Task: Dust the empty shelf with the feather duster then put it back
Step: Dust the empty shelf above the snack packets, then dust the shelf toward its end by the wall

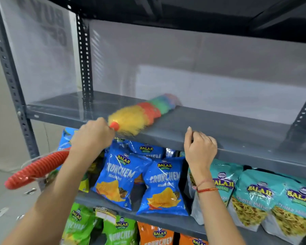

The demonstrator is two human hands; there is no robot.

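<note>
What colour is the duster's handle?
Red-orange and ribbed: the handle sticks out behind the left hand; head view.

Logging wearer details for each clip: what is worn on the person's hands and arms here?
Both forearms are bare, with no sleeves or gloves in view. The right hand has thin red thread bracelets around its wrist. The left hand shows no rings, watch or bands.

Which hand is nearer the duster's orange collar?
Left. The left hand grips the feather duster right beside its orange collar; the right hand rests on the empty shelf's front edge, well to the collar's right.
</note>
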